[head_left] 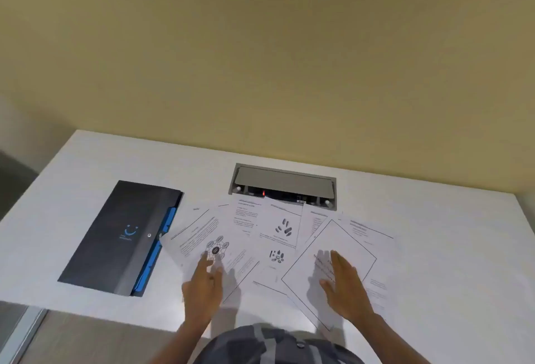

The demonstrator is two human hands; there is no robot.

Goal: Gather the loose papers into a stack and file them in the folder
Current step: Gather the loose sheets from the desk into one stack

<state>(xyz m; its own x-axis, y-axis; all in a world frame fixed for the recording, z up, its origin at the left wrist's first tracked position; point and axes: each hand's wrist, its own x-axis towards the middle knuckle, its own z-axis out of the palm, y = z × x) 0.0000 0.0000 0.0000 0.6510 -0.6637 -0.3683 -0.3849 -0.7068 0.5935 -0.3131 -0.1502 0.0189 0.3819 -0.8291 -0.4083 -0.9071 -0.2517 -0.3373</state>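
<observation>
- Lying fanned across the smooth white tabletop (434,219), the loose white printed paper sheets (278,236) overlap one another in a rough arc, near the front edge.
- Sheet content: thin, flat, matte pages carry black text blocks; one shows a circular node diagram (216,248), another shows small dark oval figures, and the rightmost large sheet (344,242) bears a thin rectangular border line.
- Folder: the dark grey rectangular folder with blue index tabs (121,236) lies flat and closed on the tabletop, left of the sheets, its tabbed edge just beside the leftmost sheet. A small blue smile-shaped logo and a round snap fastener show on the cover.
- Recessed grey metal cable hatch (283,182): rectangular, set into the tabletop behind the sheets; the far corners of the middle sheets overlap its front edge.
- Left hand (202,285): fingers loosely extended, fingertips resting on the sheet with the node diagram; nothing gripped.
- Right hand (344,285): flat, fingers spread, palm down over the bordered sheet; actual contact cannot be confirmed; nothing gripped.
- Both hands are well apart.
</observation>
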